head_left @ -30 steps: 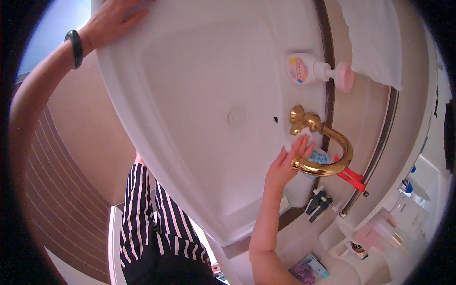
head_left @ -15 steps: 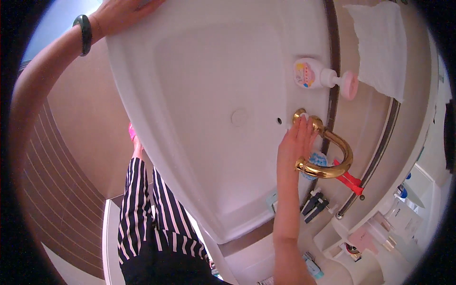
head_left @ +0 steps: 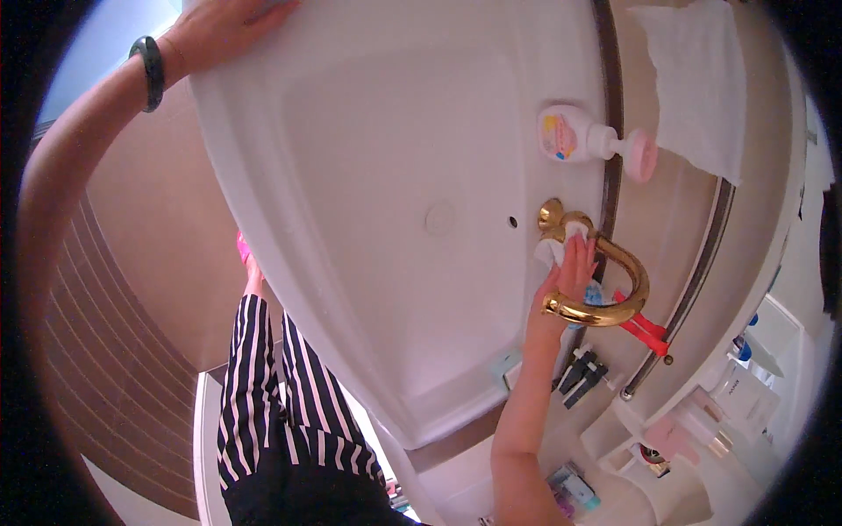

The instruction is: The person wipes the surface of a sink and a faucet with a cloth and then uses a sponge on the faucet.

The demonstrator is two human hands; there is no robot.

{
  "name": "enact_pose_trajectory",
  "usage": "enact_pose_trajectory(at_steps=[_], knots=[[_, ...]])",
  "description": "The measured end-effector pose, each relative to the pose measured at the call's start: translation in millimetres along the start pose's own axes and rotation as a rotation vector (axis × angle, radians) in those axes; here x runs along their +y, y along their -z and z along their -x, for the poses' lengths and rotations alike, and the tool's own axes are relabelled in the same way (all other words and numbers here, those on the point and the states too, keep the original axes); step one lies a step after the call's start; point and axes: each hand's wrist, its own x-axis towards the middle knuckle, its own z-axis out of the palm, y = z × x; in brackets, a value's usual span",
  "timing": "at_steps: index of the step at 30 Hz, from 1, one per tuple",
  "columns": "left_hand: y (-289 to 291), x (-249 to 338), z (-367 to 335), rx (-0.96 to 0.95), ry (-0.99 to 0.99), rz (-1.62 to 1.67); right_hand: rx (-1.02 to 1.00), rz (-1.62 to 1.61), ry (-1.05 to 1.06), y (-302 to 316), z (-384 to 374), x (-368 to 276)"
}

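My right hand is pressed against the base of a gold gooseneck faucet, holding a crumpled white cloth. Part of the cloth shows at the fingertips and another part by the thumb. Beside it, the round gold handle is uncovered. My left hand, with a dark bangle at the wrist, lies flat with fingers stretched out on the rim of the white sink; the top edge of the picture cuts it partly off.
A white soap bottle with a pink pump stands on the sink ledge. Behind are a hanging white cloth, a metal rail and a red strip. Black-handled items and shelves of toiletries are at lower right.
My right hand has shifted from the handle toward the spout's base, leaving the handle bare. More of the white cloth shows now. My left hand stays on the rim.
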Motion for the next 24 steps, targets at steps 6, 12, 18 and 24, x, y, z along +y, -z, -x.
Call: enact_pose_trajectory(at_steps=[6, 12, 18, 24], knots=[[-6.4, -7.6, 0.8, 0.029, -0.082, 0.049, 0.03, -0.043, -0.137, -2.4, 12.7, -3.8], [-5.3, -4.9, -0.5, 0.042, -0.09, 0.017, 0.201, -1.289, -0.958, -17.9, 18.8, 44.5], [-5.5, -3.7, -3.3, 0.053, -0.103, -0.005, 0.378, -1.834, -1.164, -27.3, 4.9, 64.5], [-2.3, 4.0, -8.1, -0.025, -0.044, 0.029, 0.283, -1.781, -0.994, -47.8, 35.7, 90.2]])
